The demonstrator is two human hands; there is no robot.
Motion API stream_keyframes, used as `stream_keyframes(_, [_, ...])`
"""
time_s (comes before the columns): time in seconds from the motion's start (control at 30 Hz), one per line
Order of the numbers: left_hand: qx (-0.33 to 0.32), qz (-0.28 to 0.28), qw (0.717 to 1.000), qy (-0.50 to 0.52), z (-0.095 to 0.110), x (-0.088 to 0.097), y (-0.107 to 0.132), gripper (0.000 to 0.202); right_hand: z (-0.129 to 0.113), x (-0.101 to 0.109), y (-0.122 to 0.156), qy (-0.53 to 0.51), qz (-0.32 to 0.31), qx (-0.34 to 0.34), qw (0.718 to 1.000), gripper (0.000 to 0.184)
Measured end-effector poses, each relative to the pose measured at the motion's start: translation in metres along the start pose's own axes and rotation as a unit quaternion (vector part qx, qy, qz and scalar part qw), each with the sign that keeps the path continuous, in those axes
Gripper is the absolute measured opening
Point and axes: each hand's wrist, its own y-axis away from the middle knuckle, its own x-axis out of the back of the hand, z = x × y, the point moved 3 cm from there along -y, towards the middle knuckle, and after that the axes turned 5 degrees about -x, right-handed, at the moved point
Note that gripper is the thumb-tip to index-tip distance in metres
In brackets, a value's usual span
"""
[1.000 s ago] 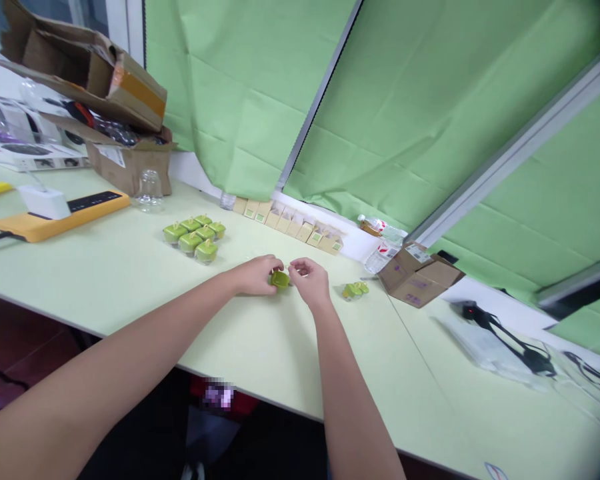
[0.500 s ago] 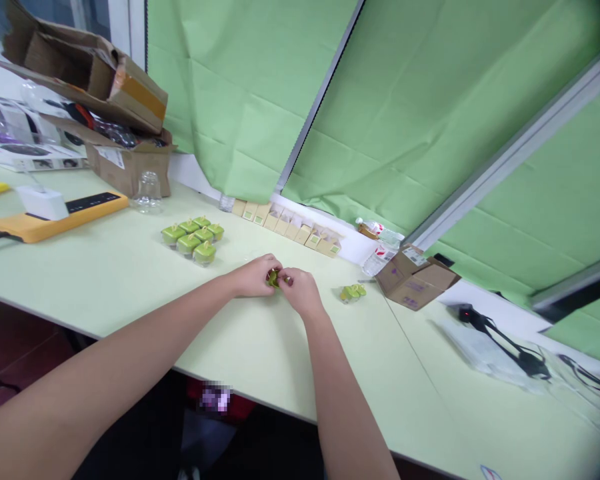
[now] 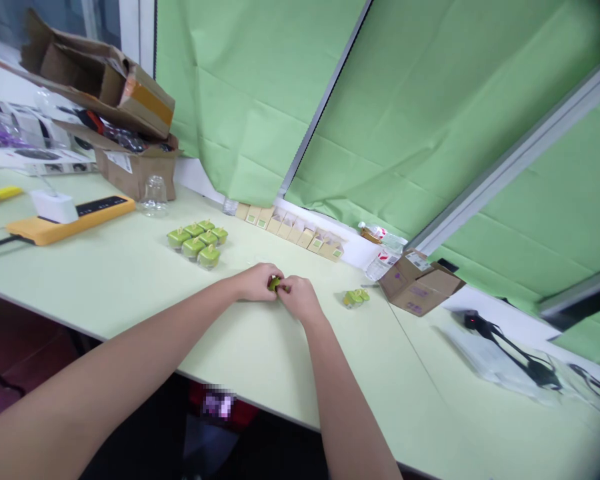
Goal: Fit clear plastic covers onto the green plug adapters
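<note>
In the middle of the table, my left hand (image 3: pixel 260 282) is curled around a small green-topped container (image 3: pixel 274 283), mostly covered by fingers. My right hand (image 3: pixel 300 295) meets it from the right, its fingertips pinched at the green part. What exactly those fingertips grip is too small to make out. To the left stands a group of several small clear containers with green tops (image 3: pixel 194 248), each with a little yellowish piece on top. A smaller cluster of the same green-topped containers (image 3: pixel 356 297) sits right of my hands.
A row of small tan boxes (image 3: pixel 295 230) lines the wall. On the left are an orange power strip (image 3: pixel 87 217), a clear glass (image 3: pixel 155 197) and an open cardboard box (image 3: pixel 133 173). Rightward are plastic bottles (image 3: pixel 379 265), another carton (image 3: pixel 420 285) and a black cable device (image 3: pixel 510 350).
The whole view has shifted slightly, so things appear a little farther right and lower. Both hands stay together at the green-topped container, with the right fingers slightly moved.
</note>
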Motion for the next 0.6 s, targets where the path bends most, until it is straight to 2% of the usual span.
stream_keyframes(0.13, [0.017, 0.023, 1.0, 0.008, 0.003, 0.0, 0.0, 0.034, 0.007, -0.004, -0.001, -0.115, 0.018, -0.038, 0.992, 0.021])
stream_keyframes(0.23, [0.043, 0.044, 0.996, 0.067, 0.002, 0.0, -0.001, 0.043, 0.014, -0.005, -0.003, -0.214, 0.035, -0.091, 0.972, 0.02])
stream_keyframes(0.37, [0.084, 0.101, 0.973, 0.188, -0.005, -0.003, -0.006, 0.06, 0.018, -0.005, -0.006, -0.37, 0.042, -0.175, 0.911, 0.023])
stream_keyframes(0.5, [0.115, 0.155, 0.941, 0.277, -0.011, -0.005, -0.014, 0.045, 0.016, -0.003, -0.008, -0.481, 0.069, -0.213, 0.847, 0.026])
stream_keyframes(0.6, [0.141, 0.186, 0.914, 0.331, -0.013, -0.004, -0.016, 0.036, 0.015, -0.001, -0.008, -0.505, 0.084, -0.221, 0.83, 0.029])
